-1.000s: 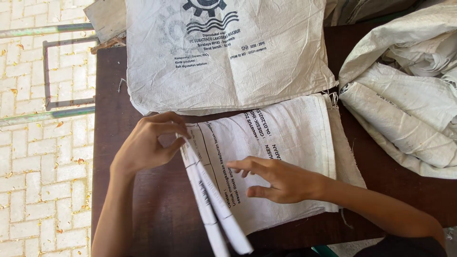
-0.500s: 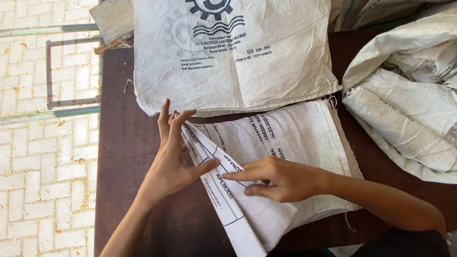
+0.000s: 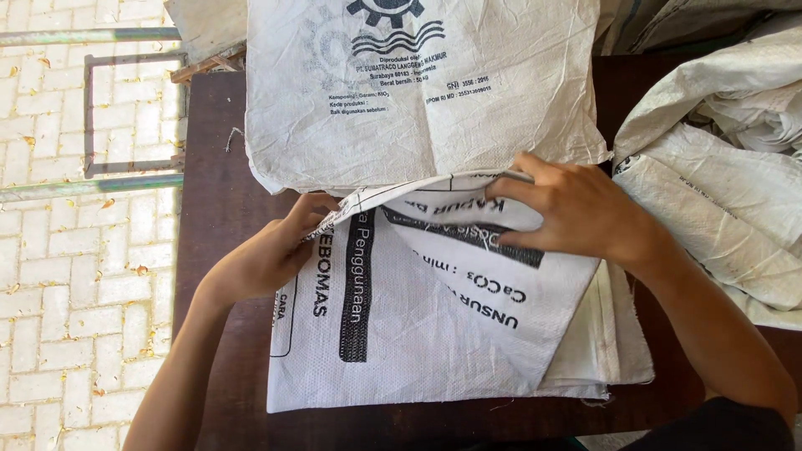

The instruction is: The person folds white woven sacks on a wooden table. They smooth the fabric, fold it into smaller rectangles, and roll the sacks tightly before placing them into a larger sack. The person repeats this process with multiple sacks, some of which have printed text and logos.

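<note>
folded sack [image 3: 434, 334] lies on the table [image 3: 217, 217], flat sack [image 3: 418, 92] behind it, heaped sacks [image 3: 718, 167] right.

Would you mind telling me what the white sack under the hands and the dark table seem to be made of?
The white sack looks like woven plastic, probably polypropylene: a fine crosshatch weave, matte surface, sharp creases and frayed threads at the bottom edge. The table appears to be dark brown wood or laminate with a dull, smooth finish; no grain is clear enough to tell which.
</note>
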